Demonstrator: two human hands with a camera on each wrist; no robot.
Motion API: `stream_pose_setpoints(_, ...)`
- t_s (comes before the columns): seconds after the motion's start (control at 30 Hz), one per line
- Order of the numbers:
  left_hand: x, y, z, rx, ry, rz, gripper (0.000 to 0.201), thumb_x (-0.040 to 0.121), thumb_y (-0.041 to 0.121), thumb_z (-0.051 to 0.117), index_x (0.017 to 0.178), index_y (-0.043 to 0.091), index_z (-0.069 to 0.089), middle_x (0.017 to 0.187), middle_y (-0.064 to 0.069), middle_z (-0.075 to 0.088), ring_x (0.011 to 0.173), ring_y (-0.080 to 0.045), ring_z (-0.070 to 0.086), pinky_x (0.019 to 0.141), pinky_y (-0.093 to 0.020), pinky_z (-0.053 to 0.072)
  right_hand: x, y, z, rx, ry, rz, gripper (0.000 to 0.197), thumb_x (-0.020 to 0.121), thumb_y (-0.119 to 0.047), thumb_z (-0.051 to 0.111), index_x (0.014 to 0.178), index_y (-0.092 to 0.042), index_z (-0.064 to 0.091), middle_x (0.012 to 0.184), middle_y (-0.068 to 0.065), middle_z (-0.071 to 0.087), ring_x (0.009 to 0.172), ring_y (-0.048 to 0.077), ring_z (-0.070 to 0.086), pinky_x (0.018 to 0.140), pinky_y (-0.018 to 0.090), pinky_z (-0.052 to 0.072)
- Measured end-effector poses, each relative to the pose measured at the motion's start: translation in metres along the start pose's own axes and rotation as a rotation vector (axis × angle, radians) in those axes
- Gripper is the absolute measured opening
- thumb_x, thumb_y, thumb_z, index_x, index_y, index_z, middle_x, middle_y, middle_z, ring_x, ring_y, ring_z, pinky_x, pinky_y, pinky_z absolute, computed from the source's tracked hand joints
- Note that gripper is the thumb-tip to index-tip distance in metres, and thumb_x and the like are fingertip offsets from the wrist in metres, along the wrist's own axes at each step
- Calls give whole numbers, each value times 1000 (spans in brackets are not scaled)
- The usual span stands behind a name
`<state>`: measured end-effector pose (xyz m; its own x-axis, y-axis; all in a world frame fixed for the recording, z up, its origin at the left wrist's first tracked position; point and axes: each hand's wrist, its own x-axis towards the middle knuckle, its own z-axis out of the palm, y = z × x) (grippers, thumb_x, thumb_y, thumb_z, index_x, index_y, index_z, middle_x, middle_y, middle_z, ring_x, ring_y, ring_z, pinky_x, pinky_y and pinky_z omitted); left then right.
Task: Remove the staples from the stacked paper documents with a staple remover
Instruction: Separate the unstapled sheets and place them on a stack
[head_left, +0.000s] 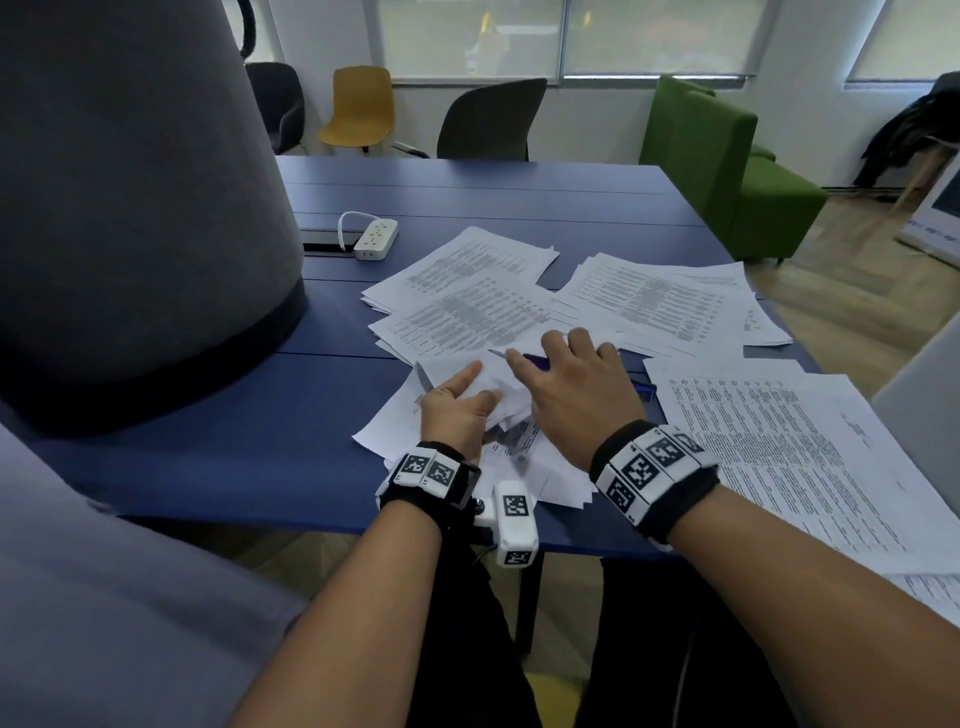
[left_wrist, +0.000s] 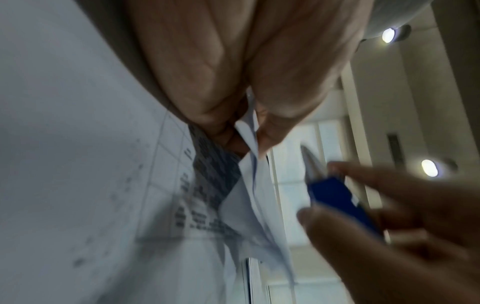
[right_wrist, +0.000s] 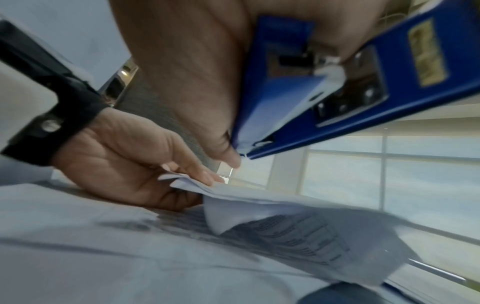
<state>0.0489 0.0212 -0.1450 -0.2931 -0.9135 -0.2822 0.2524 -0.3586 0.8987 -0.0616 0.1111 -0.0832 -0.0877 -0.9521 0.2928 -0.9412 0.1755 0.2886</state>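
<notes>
Hiding staple remover (head_left: 535, 359) under right hand (head_left: 576, 384), left hand (head_left: 457, 405) pinching blurred paper corner (right_wrist: 192, 182)

left hand (head_left: 457, 405) pinches the paper corner (right_wrist: 187, 181); staple remover (head_left: 530, 359) sits just right of that grip, other stacks (head_left: 488, 291) behind.

At nine o'clock of our hands a grey padded partition (head_left: 140, 208) stands on the bench (head_left: 249, 447), walling that side. Paper stacks (head_left: 660, 301) crowd twelve through three o'clock, a power strip (head_left: 376, 239) lies at eleven, and bare bench lies between partition and papers.
</notes>
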Motion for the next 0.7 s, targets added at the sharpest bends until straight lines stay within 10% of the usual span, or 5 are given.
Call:
stream_pose_setpoints(0.1, -3, 4, 4, -31, -17, -18, 52, 93, -8, 59, 141, 14, 56, 97, -11, 70, 87, -28, 66, 91, -58, 57, 0, 0, -3, 226, 14, 114, 52, 88, -33, 63, 139, -30, 51, 109, 11, 55, 98, 34, 53, 78, 46, 49)
stream_pose_setpoints(0.27, -4, 38, 2, 36, -159, -80, 67, 79, 0, 49, 143, 19, 55, 130, -12, 60, 78, -26, 64, 50, -26, 49, -7, 39, -12, 934, 73, 439, 36, 88, -32, 67, 124, -26, 65, 94, 2, 68, 87, 21, 62, 82, 27, 49)
stream_pose_setpoints(0.43, 2, 76, 1, 1268, -109, 286, 56, 86, 18, 62, 138, 36, 50, 127, -10, 62, 110, -34, 62, 96, -40, 54, -18, 58, 2, 1208, -65, 620, 26, 93, -32, 60, 119, -28, 59, 103, 3, 69, 81, 17, 64, 70, 28, 52)
stream_pose_setpoints(0.57, 0, 106, 4, 1403, 193, 304, 16, 94, 41, 62, 108, 40, 68, 123, -10, 64, 122, -37, 51, 107, -52, 35, -19, 54, 4, 1302, -186, 604, 16, 98, -28, 57, 112, -22, 61, 99, 4, 66, 81, 22, 61, 75, 34, 50)
stream_pose_setpoints(0.7, -8, 120, 8, 1495, 203, 281, 43, 93, 64, 54, 113, 28, 67, 138, -13, 40, 133, -37, 32, 110, -54, 27, -20, 44, -1, 1237, -180, 477, 24, 97, -29, 56, 121, -29, 56, 72, -1, 60, 62, 16, 56, 66, 31, 47)
